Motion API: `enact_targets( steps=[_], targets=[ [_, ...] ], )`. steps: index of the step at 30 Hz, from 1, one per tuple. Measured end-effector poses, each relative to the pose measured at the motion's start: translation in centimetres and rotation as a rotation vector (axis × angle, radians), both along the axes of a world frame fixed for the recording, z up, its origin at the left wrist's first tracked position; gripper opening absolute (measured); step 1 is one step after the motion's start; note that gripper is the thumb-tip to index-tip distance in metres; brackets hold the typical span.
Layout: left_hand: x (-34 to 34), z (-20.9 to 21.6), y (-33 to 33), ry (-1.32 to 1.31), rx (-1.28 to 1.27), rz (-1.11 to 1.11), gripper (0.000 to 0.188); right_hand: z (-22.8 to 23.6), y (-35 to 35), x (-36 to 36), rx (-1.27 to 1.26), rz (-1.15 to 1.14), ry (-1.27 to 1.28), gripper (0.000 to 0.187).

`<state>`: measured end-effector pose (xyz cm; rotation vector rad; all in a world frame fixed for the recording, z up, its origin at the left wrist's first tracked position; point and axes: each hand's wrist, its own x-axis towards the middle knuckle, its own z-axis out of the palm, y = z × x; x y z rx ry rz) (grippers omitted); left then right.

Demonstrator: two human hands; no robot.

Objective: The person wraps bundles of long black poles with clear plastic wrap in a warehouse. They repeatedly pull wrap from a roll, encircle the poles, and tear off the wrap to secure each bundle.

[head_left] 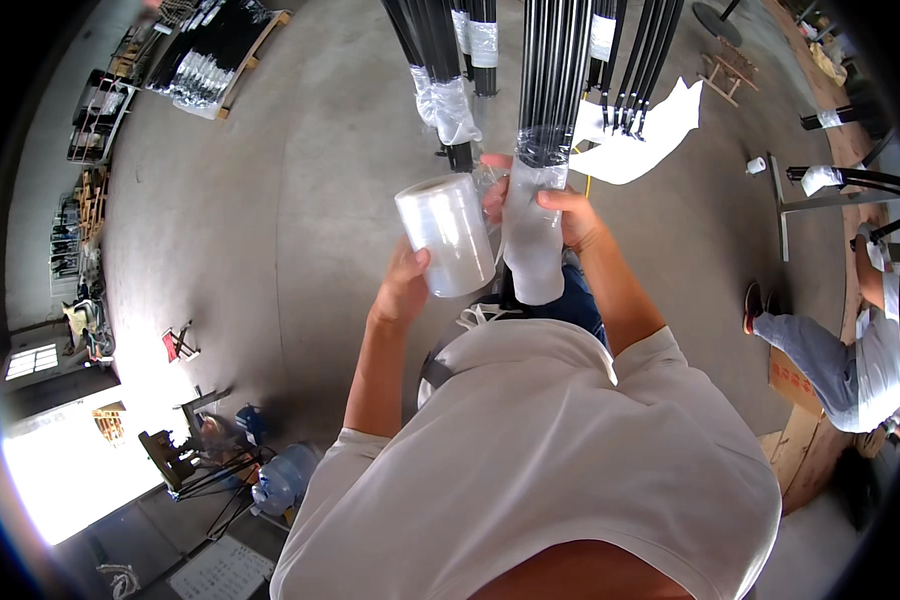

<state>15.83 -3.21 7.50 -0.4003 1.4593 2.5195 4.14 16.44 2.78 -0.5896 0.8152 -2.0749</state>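
My left hand [403, 283] grips a roll of clear stretch film [448, 235], its thumb on the roll's side. To the right of it stands a bundle of black rods [552, 80], its near end covered in whitish wrapping [536, 235]. Closed round that wrapped end is my right hand [568, 215], thumb on the near face and fingers reaching behind to the left side. Clear film lies between the roll and the bundle. A second black bundle [425, 45] with film around its end [446, 108] is just beyond the roll.
More black rods [655, 60] stand at the right over a white sheet [642, 135]. A wooden stool [728, 72] is farther off. Another person [835, 360] is at the right edge. Wrapped black stock lies on a pallet [255, 62] at the far left; a water bottle [285, 478] is at lower left.
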Motion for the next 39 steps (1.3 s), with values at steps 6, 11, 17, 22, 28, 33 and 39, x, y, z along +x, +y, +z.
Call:
enact_targets(
  steps=[6, 11, 17, 22, 28, 33, 39],
  targets=[
    [-0.4, -0.5, 0.0, 0.058, -0.027, -0.151, 0.088, 0.1, 0.3, 0.3, -0.006, 0.031, -0.083, 0.079],
    [-1.8, 0.1, 1.2, 0.353, -0.175, -0.246, 0.094, -1.3, 0.4, 1.2, 0.179, -0.212, -0.206, 0.059],
    [-2.6, 0.6, 2.4, 0.366, -0.36, -0.351, 0.099, 0.1, 0.2, 1.9, 0.352, -0.462, -0.179, 0.031],
    [-3.7, 1.5, 2.2, 0.333, -0.252, -0.454, 0.101, 0.9, -0.9, 2.2, 0.319, -0.53, -0.208, 0.021],
    [-4.4, 1.7, 2.2, 0.345, -0.185, -0.545, 0.1, 0.7, -0.8, 2.2, 0.402, -0.544, -0.215, 0.02],
    [-5.3, 0.5, 4.7, 0.393, -0.145, -0.739, 0.1, -0.7, -0.7, 1.3, 0.27, -0.362, -0.127, 0.029],
    [-2.2, 4.3, 10.1, 0.516, 0.154, -1.044, 0.099, -0.3, -3.0, 0.1, -0.041, -0.121, -0.188, 0.079]
  ],
)
